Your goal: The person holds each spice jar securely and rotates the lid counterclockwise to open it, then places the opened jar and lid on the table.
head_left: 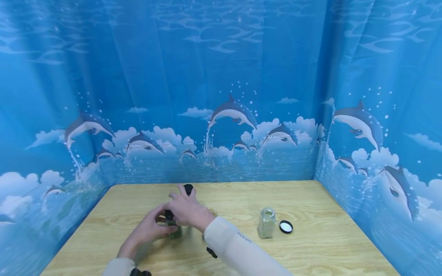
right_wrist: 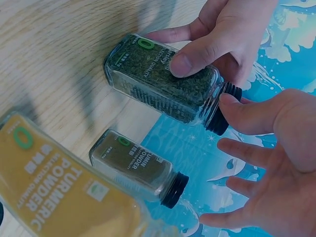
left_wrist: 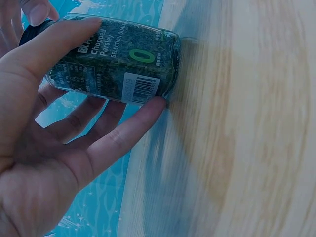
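My left hand (head_left: 152, 227) holds a glass jar of chopped parsley (left_wrist: 123, 61) around its sides, thumb across the label side. The jar stands upright on the table, its base at the wood. From above, my right hand (head_left: 186, 209) grips the jar's black cap (right_wrist: 217, 116), thumb against the cap's ridged side and the other fingers spread. Just beyond that hand stands a cumin powder jar (right_wrist: 133, 160) with a black cap on. A turmeric powder jar (right_wrist: 59, 182) with a bare glass neck is close by, mostly hidden behind my right wrist in the head view.
To the right on the wooden table (head_left: 310, 199) stands a clear glass jar (head_left: 267, 224) without a lid. Beside it lies a black lid (head_left: 286, 227), white inside facing up. A blue dolphin-print curtain (head_left: 221, 76) encloses the table's back and sides.
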